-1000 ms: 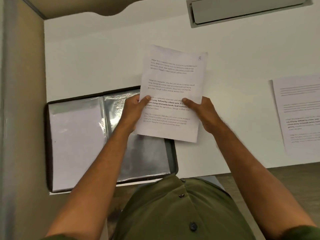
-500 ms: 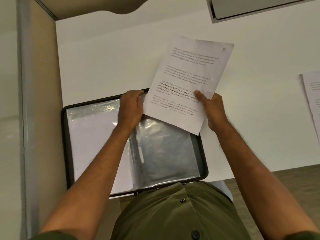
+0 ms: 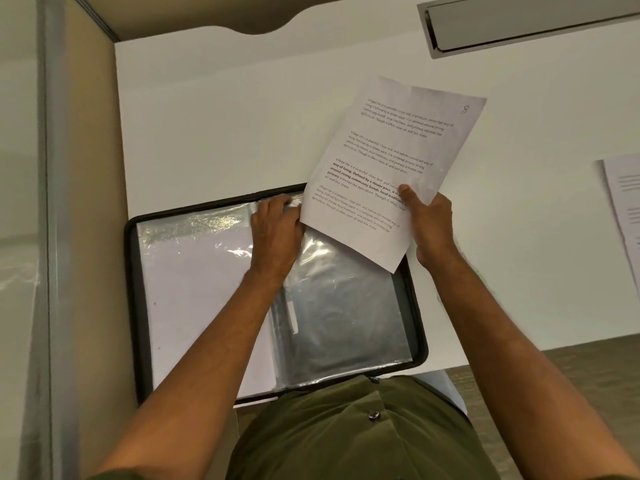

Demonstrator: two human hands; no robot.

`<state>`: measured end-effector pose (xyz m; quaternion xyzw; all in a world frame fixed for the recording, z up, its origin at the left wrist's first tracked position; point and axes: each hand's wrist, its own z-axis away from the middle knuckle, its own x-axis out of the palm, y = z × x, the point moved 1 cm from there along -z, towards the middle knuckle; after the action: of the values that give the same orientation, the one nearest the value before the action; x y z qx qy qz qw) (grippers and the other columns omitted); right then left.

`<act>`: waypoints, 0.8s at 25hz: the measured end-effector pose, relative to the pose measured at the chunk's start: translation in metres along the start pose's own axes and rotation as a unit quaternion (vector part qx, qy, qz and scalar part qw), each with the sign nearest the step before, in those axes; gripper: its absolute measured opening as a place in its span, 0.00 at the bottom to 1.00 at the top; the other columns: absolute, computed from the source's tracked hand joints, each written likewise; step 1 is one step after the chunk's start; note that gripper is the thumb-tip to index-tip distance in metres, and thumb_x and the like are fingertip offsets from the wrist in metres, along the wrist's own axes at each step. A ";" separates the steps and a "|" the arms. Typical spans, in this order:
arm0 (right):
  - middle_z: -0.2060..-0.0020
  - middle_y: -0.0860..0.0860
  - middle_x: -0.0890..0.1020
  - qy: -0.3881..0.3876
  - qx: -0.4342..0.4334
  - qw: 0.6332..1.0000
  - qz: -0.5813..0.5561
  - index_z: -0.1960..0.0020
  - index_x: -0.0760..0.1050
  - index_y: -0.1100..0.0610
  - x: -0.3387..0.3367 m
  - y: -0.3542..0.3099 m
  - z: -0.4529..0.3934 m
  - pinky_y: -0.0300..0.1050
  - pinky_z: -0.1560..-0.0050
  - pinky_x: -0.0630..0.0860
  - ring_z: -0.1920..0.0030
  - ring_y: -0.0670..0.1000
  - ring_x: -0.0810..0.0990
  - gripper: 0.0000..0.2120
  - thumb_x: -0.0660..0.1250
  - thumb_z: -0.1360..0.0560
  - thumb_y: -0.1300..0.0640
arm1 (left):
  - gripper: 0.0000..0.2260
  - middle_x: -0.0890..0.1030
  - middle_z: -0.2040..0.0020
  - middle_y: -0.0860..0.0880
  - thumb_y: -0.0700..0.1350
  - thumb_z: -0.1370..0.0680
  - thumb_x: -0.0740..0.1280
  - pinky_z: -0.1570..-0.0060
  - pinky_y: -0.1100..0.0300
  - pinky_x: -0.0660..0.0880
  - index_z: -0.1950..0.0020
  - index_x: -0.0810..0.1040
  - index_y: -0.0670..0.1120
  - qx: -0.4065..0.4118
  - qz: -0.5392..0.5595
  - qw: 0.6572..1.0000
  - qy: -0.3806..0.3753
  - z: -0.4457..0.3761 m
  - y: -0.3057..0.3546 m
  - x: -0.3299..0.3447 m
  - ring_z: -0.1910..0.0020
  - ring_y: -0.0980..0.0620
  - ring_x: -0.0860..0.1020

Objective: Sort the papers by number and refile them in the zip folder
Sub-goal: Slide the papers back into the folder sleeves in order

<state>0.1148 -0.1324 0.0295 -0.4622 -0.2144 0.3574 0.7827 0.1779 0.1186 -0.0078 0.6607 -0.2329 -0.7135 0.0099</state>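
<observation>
You hold a white printed sheet of paper at two o'clock, covered in grey and black text blocks, with a handwritten dark 8 in its top corner. At seven o'clock lies the black-rimmed zip folder; its clear plastic sleeves gleam silver-grey on the right page and pale white on the left. The flat white desk top spreads beneath. At three o'clock sits another white sheet with grey lines. Your olive green buttoned shirt fills six o'clock.
</observation>
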 end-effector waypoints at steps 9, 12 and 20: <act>0.47 0.46 0.87 0.049 0.051 0.989 -0.128 0.36 0.77 0.53 0.007 -0.014 -0.009 0.40 0.55 0.83 0.49 0.47 0.87 0.12 0.71 0.18 0.58 | 0.06 0.79 0.51 0.55 0.40 0.25 0.68 0.41 0.57 0.54 0.58 0.77 0.52 0.059 0.010 0.996 -0.060 -0.018 0.001 -0.021 0.45 0.52 0.76; 0.43 0.52 0.86 0.073 0.099 0.978 -0.171 0.30 0.73 0.58 0.009 -0.015 -0.018 0.44 0.56 0.85 0.46 0.51 0.87 0.19 0.71 0.19 0.57 | 0.08 0.80 0.55 0.54 0.38 0.26 0.66 0.40 0.57 0.53 0.60 0.75 0.51 0.062 0.038 0.994 -0.077 -0.018 0.003 -0.027 0.48 0.53 0.78; 0.40 0.56 0.85 0.056 0.131 0.970 -0.199 0.29 0.74 0.60 0.023 -0.014 -0.032 0.49 0.54 0.85 0.44 0.55 0.86 0.18 0.69 0.18 0.58 | 0.07 0.78 0.53 0.52 0.39 0.25 0.67 0.40 0.56 0.55 0.56 0.73 0.50 0.081 0.056 0.988 -0.117 -0.026 0.003 -0.032 0.48 0.49 0.76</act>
<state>0.1561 -0.1373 0.0264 -0.3231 -0.2093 0.1933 0.9024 0.2060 0.1178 0.0232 0.5573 -0.3264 -0.7628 -0.0312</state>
